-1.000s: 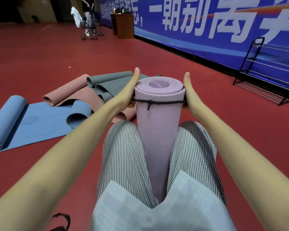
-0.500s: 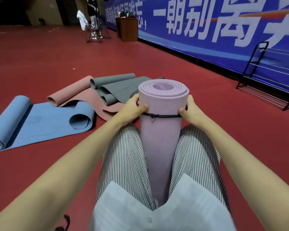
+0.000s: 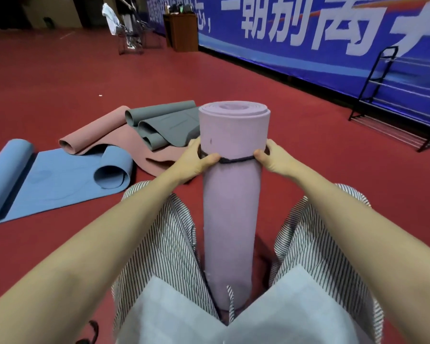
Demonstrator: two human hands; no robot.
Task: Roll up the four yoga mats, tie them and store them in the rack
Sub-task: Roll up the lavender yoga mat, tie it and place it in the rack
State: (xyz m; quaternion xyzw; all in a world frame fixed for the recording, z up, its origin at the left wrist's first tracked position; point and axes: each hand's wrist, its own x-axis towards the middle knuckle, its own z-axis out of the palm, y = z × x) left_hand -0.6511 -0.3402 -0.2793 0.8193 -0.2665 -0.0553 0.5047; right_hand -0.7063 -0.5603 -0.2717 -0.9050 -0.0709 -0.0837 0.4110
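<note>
A rolled lilac yoga mat (image 3: 230,207) stands upright between my knees. A black tie band (image 3: 236,160) circles it about a third of the way down from the top. My left hand (image 3: 196,161) grips the mat's left side with the thumb on the band. My right hand (image 3: 271,157) grips the right side, thumb hooked on the band too. On the floor to the left lie a half-unrolled blue mat (image 3: 47,177), a pink mat (image 3: 104,135) and a grey mat (image 3: 164,125). The black wire rack (image 3: 380,95) stands against the wall at right.
Red floor (image 3: 296,115) stretches all around. A blue banner wall (image 3: 296,40) runs along the right. A wooden cabinet (image 3: 183,31) and a chair with cloth over it (image 3: 127,31) stand at the far back. A black strap (image 3: 90,331) lies by my left knee.
Both hands slid the black band down the lilac mat, from near its top rim to about a third of the way down. My fingers went from straight to curled round the roll.
</note>
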